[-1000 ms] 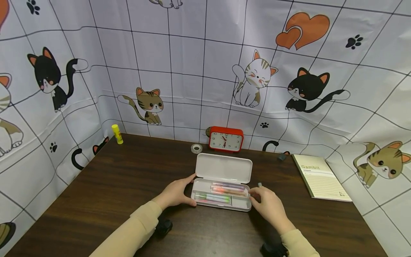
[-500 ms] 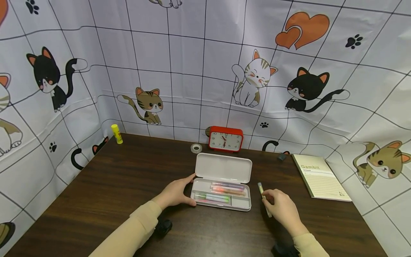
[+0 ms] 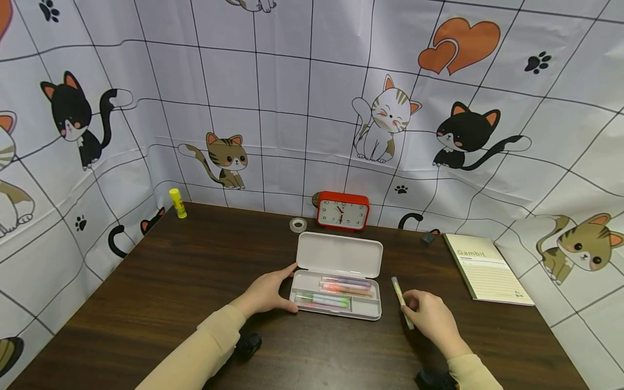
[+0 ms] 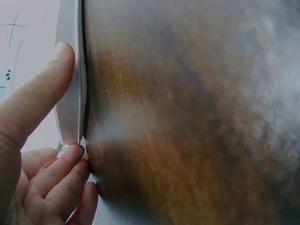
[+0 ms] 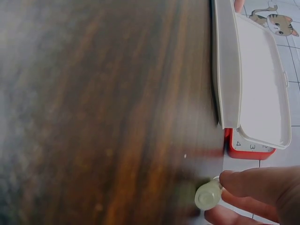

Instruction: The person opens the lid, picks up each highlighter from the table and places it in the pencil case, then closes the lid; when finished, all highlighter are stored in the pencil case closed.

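An open white pencil case (image 3: 364,310) lies on the dark wooden table, its lid tipped back. Several pens (image 3: 336,285) in clear-ended, coloured barrels lie in its compartments. My left hand (image 3: 265,295) grips the left end of the case, thumb along the front wall and fingers round the side; the left wrist view shows the thumb (image 4: 44,89) on that wall. To the right of the case, my right hand (image 3: 431,317) pinches a slim pale yellow-green pen (image 3: 397,290) between thumb and fingers. In the right wrist view the pen's round end (image 5: 208,196) faces the camera.
Behind the case stand a red alarm clock (image 3: 343,211) and a roll of tape (image 3: 298,225). A notepad (image 3: 487,270) lies at the right, near a small dark block (image 3: 428,238). A yellow glue stick (image 3: 177,203) stands at the far left edge. Cat-print cloth hangs around the table.
My right hand has moved right, away from the case's right end, and the pen now shows along most of its length. The left hand and case have stayed in place.
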`<state>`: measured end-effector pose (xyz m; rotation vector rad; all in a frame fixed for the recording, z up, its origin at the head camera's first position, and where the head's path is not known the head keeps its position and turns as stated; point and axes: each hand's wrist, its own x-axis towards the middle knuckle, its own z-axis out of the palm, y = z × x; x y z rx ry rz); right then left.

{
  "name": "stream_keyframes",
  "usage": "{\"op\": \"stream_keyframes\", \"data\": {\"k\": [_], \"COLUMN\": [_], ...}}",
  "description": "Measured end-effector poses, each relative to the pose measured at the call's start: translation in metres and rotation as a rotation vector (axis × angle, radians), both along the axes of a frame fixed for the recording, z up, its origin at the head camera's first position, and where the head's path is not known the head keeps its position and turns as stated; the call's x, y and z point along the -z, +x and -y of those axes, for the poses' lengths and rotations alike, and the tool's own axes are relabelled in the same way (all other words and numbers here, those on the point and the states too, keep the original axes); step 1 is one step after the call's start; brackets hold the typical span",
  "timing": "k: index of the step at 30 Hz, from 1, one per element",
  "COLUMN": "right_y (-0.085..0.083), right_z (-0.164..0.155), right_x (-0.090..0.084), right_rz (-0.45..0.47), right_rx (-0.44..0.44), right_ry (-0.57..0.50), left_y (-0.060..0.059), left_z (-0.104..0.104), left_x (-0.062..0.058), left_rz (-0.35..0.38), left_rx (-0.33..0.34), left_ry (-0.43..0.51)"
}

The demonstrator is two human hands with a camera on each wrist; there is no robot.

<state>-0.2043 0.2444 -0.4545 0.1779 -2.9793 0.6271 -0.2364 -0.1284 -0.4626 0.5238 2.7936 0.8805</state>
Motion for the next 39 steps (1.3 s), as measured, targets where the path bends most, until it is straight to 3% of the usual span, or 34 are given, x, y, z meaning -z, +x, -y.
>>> {"op": "stream_keyframes", "data": {"k": [9, 25, 39], "right_y": [0.003, 0.003, 0.005], "right_z": [-0.001, -0.005, 0.008], "right_x": [-0.001, -0.005, -0.009], "right_rz": [0.043, 0.101, -0.020], "right_rx": [0.022, 0.080, 0.078], "right_ry": [-0.038, -0.003, -0.005], "left_y": [0.001, 0.000, -0.001], "left_z": [0.000, 0.001, 0.001], "left_x": [-0.001, 0.001, 0.002], "left_rz": [0.000, -0.007, 0.000], "left_rx": [-0.004, 0.004, -0.003], "left_ry": [0.004, 0.017, 0.006]}}
